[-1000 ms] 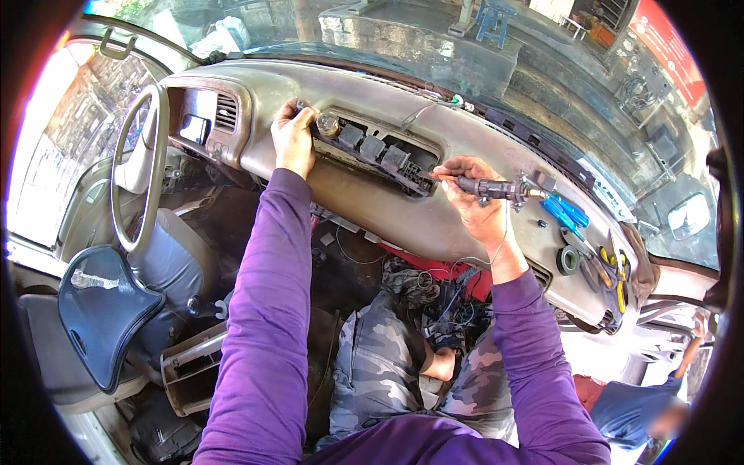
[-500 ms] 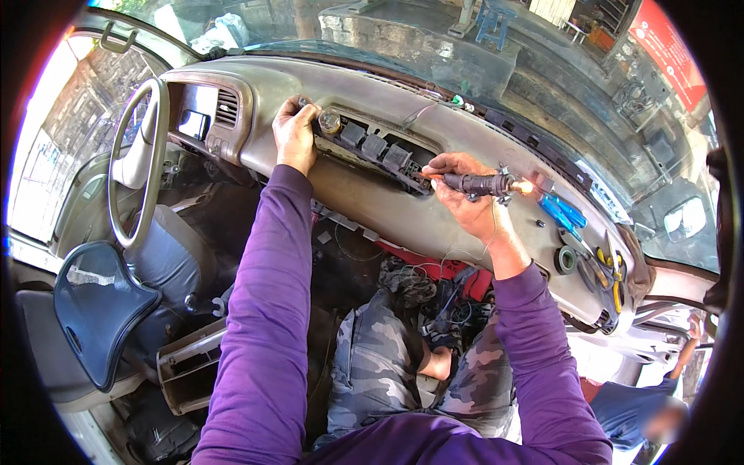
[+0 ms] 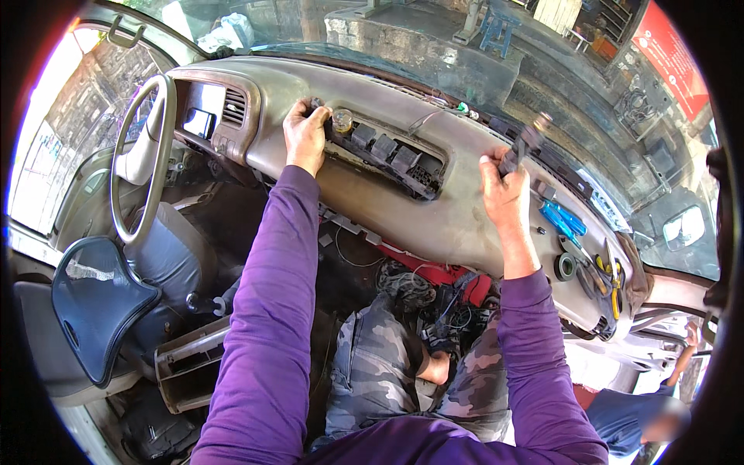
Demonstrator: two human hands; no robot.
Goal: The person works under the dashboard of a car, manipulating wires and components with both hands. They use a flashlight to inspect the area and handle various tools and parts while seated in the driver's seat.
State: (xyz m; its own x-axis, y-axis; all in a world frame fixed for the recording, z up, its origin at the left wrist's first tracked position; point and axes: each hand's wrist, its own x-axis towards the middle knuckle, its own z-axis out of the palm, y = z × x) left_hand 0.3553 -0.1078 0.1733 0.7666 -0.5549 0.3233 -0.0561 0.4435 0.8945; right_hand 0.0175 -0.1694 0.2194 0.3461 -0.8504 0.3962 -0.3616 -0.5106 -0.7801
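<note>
My left hand (image 3: pixel 304 138) is closed at the left end of the dashboard opening, finger and thumb round a small dark piece (image 3: pixel 316 102) whose kind I cannot make out. Beside it, a row of black relays (image 3: pixel 384 147) sits in a dark holder (image 3: pixel 422 188) within the opening, with a round, clear-topped part (image 3: pixel 342 120) at its left end. To the right of the opening, my right hand (image 3: pixel 505 190) is raised above the dashboard. It grips a black cylindrical test lamp (image 3: pixel 525 147), tilted up and away from the relays.
On the dashboard's right side lie blue-handled tools (image 3: pixel 563 218), a roll of dark tape (image 3: pixel 565 266) and yellow-handled pliers (image 3: pixel 617 291). The steering wheel (image 3: pixel 165 163) stands at left. Loose wires (image 3: pixel 457 306) hang below the dashboard. Another person (image 3: pixel 635 415) is outside at lower right.
My right hand has drawn back from the relay row, lifting the test lamp up and to the right. Its glowing tip now looks unlit. My left hand stays at the opening's left end.
</note>
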